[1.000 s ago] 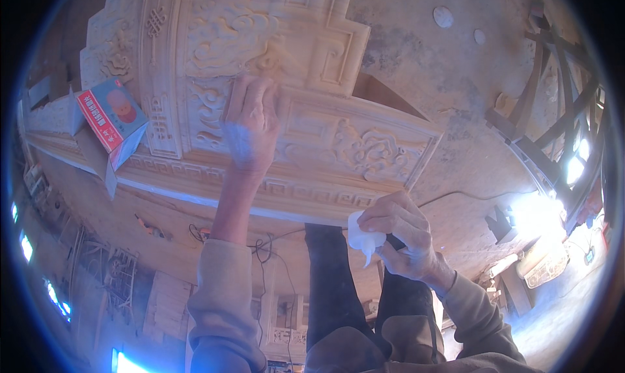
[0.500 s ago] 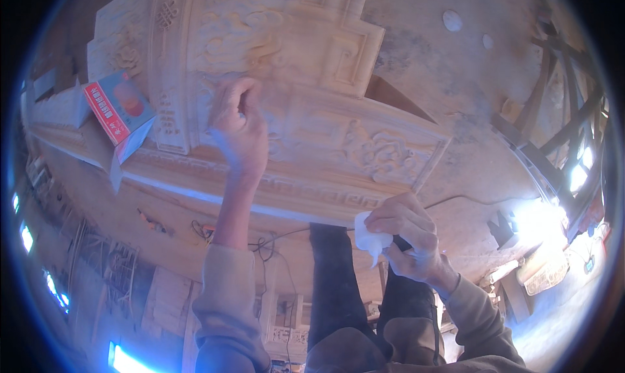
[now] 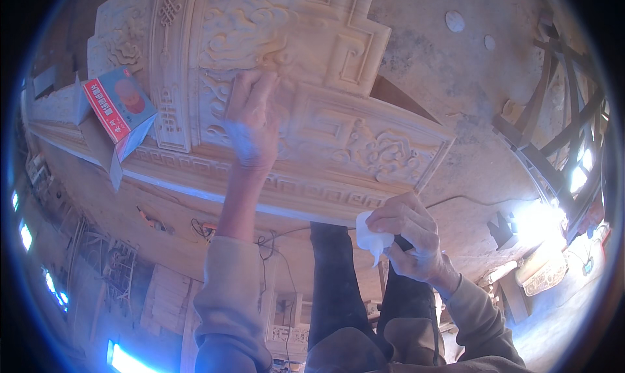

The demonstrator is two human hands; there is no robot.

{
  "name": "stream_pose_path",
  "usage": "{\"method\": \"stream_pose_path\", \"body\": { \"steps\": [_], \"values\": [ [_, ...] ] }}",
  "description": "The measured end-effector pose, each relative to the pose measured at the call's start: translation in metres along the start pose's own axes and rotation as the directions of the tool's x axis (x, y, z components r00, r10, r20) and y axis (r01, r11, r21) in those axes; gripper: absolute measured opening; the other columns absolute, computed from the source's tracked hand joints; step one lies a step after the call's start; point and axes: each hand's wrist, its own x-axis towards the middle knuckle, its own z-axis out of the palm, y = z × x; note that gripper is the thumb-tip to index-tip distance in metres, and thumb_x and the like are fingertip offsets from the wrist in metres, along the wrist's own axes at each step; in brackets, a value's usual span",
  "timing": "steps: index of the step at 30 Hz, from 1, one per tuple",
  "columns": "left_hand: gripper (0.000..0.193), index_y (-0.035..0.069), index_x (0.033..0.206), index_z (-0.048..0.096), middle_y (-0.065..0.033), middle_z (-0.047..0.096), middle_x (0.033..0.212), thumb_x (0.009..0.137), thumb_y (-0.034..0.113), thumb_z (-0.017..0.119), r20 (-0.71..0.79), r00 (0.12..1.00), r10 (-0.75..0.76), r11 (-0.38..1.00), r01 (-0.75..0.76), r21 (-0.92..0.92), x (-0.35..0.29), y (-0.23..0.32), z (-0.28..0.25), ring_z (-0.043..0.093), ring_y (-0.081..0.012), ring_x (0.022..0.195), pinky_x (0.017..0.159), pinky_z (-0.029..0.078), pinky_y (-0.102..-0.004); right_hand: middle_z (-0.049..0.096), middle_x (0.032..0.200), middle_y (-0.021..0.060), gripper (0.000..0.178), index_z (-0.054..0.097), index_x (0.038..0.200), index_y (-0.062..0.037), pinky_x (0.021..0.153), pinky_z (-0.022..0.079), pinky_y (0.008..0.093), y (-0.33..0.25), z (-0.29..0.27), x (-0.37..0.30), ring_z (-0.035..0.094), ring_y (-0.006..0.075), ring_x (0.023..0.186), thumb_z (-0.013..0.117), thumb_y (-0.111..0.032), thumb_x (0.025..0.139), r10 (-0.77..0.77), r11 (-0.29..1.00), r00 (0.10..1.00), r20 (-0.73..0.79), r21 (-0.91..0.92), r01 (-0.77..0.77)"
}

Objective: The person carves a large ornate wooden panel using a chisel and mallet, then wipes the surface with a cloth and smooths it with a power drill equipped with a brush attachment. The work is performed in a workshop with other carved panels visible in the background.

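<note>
A large carved wooden panel (image 3: pixel 319 106), pale and covered with relief scrolls and fret borders, lies before me. Against its carved middle rests my left hand (image 3: pixel 254 122), fingers bent and drawn together, tips down on the relief. Whatever those fingers pinch, if anything, is hidden. Lower right, beyond the panel's near edge, my right hand (image 3: pixel 416 239) grips a small white plastic bottle (image 3: pixel 372 236) with a thin nozzle tilted downward.
An opened red and blue cardboard box (image 3: pixel 120 109) stands on the panel's left side. Dark wooden frame pieces (image 3: pixel 553 119) lean at the far right near a bright lamp (image 3: pixel 540 223). A cable (image 3: pixel 469 198) crosses the dusty floor, and tools (image 3: pixel 153 222) lie below the panel.
My left hand has moved slightly right, and its fingers have gone from a loose curl above the carving to reaching down onto it. My right hand and the bottle have barely shifted.
</note>
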Motion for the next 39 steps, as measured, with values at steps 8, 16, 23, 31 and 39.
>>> {"method": "stream_pose_path", "body": {
  "steps": [8,16,23,31,39],
  "values": [
    [0.038,-0.002,0.127,0.066,-0.0153,0.061,0.115,0.09,-0.011,0.062,-0.042,0.996,-0.084,0.987,0.089,0.136,-0.019,0.009,-0.002,0.06,-0.0317,0.106,0.086,0.051,-0.0404,0.07,0.098,0.0083,0.036,0.067,0.097,-0.0032,0.077,0.052,0.0391,-0.001,0.002,0.004,0.063,0.0302,0.09,0.07,0.006,0.063,0.006,1.0,1.0,-0.004,0.006,-0.006],
    [0.06,0.012,0.147,0.054,-0.0154,0.047,0.14,0.089,0.013,0.07,0.204,0.969,-0.138,0.891,0.032,0.453,-0.039,0.021,-0.008,0.046,-0.0351,0.123,0.102,0.037,-0.0498,0.07,0.098,0.0086,0.034,0.068,0.097,-0.0028,0.077,0.051,0.0393,0.0,0.003,0.007,0.062,0.0307,0.088,0.07,0.006,0.064,0.004,1.0,1.0,-0.001,0.01,-0.004],
    [0.065,0.016,0.149,0.054,-0.0154,0.047,0.138,0.087,0.02,0.074,0.234,0.962,-0.142,0.853,0.0,0.521,-0.035,0.019,-0.006,0.044,-0.0357,0.124,0.104,0.035,-0.051,0.07,0.098,0.0084,0.034,0.068,0.098,-0.0027,0.077,0.051,0.0394,-0.003,0.003,0.01,0.062,0.0305,0.088,0.071,0.006,0.065,0.006,1.0,1.0,0.003,-0.007,-0.006],
    [0.054,0.01,0.148,0.053,-0.0137,0.046,0.139,0.095,0.012,0.06,0.139,0.972,-0.19,0.917,0.126,0.378,-0.034,0.015,-0.007,0.045,-0.033,0.116,0.104,0.035,-0.0479,0.07,0.097,0.008,0.033,0.068,0.098,-0.0028,0.077,0.051,0.0396,-0.003,0.002,0.012,0.062,0.0301,0.088,0.072,0.005,0.066,-0.002,1.0,1.0,-0.003,-0.01,0.002],
    [0.055,0.016,0.148,0.055,-0.0117,0.045,0.139,0.093,0.013,0.062,0.184,0.967,-0.178,0.888,0.077,0.453,-0.034,0.016,-0.008,0.041,-0.033,0.114,0.102,0.034,-0.0489,0.07,0.097,0.0084,0.03,0.068,0.096,-0.0026,0.077,0.051,0.0394,-0.003,0.001,0.01,0.062,0.0304,0.088,0.072,0.004,0.067,-0.007,1.0,1.0,0.001,-0.02,0.007]
  ]
}}
